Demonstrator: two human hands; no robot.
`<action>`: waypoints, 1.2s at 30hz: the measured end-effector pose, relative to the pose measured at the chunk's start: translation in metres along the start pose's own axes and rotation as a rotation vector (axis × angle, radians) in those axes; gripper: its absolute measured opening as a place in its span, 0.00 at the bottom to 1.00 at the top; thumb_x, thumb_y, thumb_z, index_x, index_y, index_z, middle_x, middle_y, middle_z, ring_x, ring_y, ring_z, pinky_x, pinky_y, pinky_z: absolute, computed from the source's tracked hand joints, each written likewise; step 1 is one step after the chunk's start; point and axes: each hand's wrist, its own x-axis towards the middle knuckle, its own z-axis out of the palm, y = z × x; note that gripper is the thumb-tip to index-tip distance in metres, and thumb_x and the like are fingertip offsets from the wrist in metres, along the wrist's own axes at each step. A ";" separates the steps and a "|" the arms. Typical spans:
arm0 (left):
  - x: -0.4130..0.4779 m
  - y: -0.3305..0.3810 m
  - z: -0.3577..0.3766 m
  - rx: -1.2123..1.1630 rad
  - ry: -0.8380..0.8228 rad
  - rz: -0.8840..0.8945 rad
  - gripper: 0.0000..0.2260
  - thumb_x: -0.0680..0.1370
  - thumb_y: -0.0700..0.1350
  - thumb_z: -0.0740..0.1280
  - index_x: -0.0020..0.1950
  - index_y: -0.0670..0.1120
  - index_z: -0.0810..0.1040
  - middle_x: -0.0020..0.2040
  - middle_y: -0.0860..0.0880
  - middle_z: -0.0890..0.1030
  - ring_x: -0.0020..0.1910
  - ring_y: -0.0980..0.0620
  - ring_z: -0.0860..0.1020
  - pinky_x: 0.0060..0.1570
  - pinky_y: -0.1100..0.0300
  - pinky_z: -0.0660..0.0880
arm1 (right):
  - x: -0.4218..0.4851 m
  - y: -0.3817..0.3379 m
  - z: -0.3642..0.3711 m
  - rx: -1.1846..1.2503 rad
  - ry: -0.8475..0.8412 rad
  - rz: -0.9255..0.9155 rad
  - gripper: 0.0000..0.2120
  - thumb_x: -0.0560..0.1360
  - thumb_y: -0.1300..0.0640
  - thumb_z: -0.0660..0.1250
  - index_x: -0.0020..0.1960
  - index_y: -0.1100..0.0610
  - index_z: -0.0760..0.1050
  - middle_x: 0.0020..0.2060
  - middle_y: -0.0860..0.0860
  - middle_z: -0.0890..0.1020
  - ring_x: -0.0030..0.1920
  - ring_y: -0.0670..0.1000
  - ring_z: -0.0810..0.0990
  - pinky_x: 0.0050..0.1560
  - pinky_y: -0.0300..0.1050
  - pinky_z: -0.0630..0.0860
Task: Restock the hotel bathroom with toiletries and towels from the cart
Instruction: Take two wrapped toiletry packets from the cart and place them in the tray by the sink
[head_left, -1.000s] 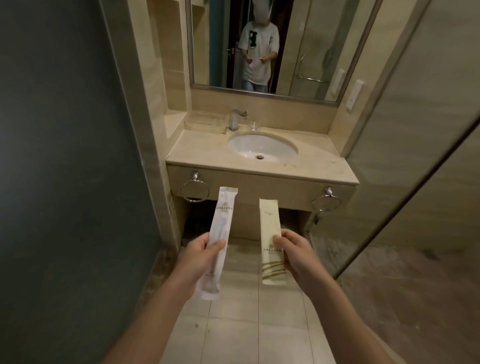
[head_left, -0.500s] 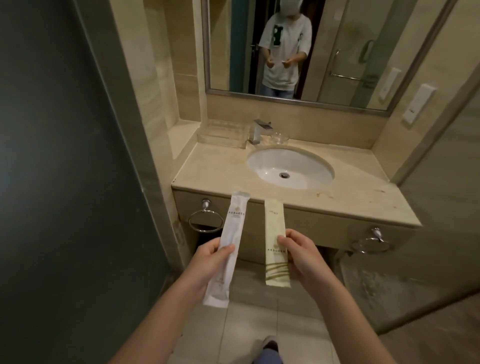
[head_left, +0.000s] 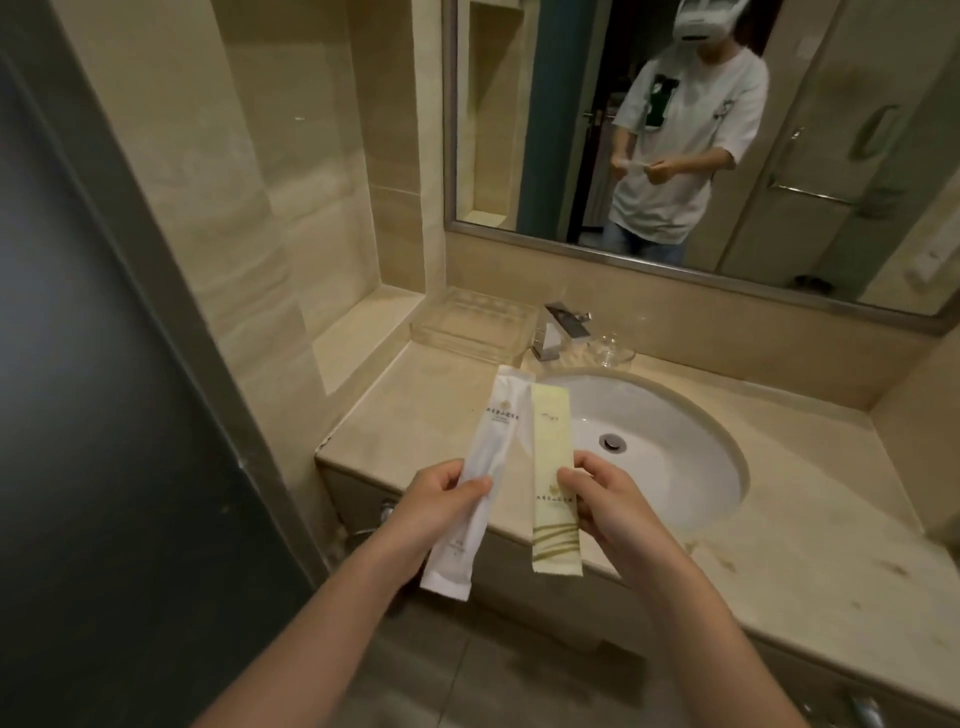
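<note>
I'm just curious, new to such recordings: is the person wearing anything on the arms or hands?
No. The left hand and right hand are bare: no gloves, rings, watch or bracelet show. The left forearm and right forearm are bare too. The mirror shows a loose white short-sleeved T-shirt, sleeves ending near the elbows.

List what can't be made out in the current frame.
Head view:
- The white packet and yellow packet: contents hidden by opaque wrappers, and the print is too small to read.
- The clear tray: transparent with glare, so I cannot tell whether it holds anything.
- The counter: right end cut off by the frame edge.
- The cart: outside the frame.
</note>
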 end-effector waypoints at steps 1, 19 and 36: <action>0.012 0.005 0.002 -0.016 -0.007 0.000 0.05 0.78 0.46 0.65 0.51 0.49 0.80 0.51 0.47 0.83 0.51 0.48 0.81 0.57 0.48 0.76 | 0.012 -0.003 -0.003 -0.001 -0.014 0.001 0.08 0.79 0.61 0.58 0.54 0.61 0.75 0.46 0.55 0.83 0.44 0.51 0.82 0.40 0.41 0.77; 0.231 0.051 -0.013 -0.072 -0.114 -0.029 0.11 0.79 0.45 0.62 0.60 0.46 0.78 0.51 0.46 0.84 0.50 0.49 0.82 0.49 0.56 0.79 | 0.236 -0.036 0.000 -0.114 0.006 -0.020 0.07 0.76 0.64 0.63 0.51 0.60 0.77 0.45 0.61 0.82 0.44 0.55 0.82 0.47 0.50 0.80; 0.359 0.036 -0.048 0.043 -0.151 -0.179 0.06 0.76 0.44 0.67 0.51 0.48 0.80 0.47 0.48 0.84 0.43 0.52 0.82 0.44 0.60 0.78 | 0.369 -0.022 0.021 -0.105 0.087 0.110 0.07 0.76 0.63 0.63 0.50 0.53 0.77 0.48 0.54 0.82 0.49 0.54 0.82 0.46 0.44 0.79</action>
